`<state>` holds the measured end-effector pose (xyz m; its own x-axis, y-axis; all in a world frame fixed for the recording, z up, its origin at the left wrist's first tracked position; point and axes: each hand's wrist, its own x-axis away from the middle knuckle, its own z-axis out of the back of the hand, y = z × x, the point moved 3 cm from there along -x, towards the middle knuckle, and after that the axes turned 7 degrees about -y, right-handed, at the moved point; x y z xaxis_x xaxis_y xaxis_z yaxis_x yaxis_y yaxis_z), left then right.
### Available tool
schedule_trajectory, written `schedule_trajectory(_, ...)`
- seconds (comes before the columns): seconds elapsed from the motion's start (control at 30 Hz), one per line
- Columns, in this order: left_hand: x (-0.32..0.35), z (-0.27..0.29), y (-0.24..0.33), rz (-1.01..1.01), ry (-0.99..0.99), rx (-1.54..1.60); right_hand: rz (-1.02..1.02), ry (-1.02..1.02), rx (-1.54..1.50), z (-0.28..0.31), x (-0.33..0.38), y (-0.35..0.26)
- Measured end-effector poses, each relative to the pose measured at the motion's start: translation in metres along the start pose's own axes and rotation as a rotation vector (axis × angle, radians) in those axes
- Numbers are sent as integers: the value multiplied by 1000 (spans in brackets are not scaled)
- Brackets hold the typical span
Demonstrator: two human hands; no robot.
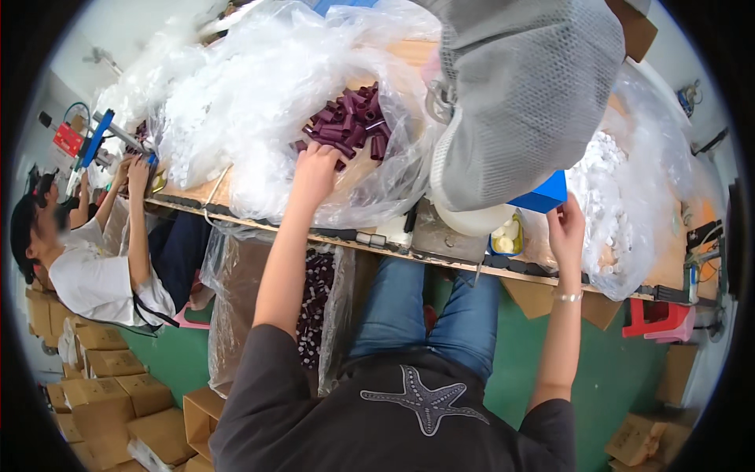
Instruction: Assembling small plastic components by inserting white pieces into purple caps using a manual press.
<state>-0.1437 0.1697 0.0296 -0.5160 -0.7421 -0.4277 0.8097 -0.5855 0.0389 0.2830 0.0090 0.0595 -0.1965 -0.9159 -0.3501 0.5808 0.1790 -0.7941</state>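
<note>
My left hand [314,171] reaches to the near edge of a pile of maroon tubes [350,122] lying in a clear plastic bag. Its fingers are bent and slightly apart, with the tips among the nearest tubes; no tube shows clearly in its grasp. Beside the right end of a blue block [543,193], my right hand [566,228] has its fingers drawn together. What they hold, if anything, is hidden. Small white parts [609,200] lie heaped in a plastic bag just right of that hand. A grey mesh cap-like thing [527,102] covers much of the middle.
Below the table edge [354,240] stands a plastic-lined box of small dark and pale pieces [316,303]. A yellow-rimmed container [506,237] sits near the front edge. A person in white [102,275] works at the left. Cardboard boxes [118,401] and red stools [649,318] stand on the floor.
</note>
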Motion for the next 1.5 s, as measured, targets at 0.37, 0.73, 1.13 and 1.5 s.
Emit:
schedule_trajectory(0.37,22,55,66,132,165,707,-176,276,-396,8,134,18)
schedule_trajectory(0.73,49,16,156,83,-1,1390,-132,302,-513,-29,126,-19)
schedule_trajectory(1.13,37,-1,196,10,-143,882,-127,181,-584,-36,134,-25)
schedule_trajectory(1.5,45,17,180,227,226,1616,157,-209,-94,-93,62,-75)
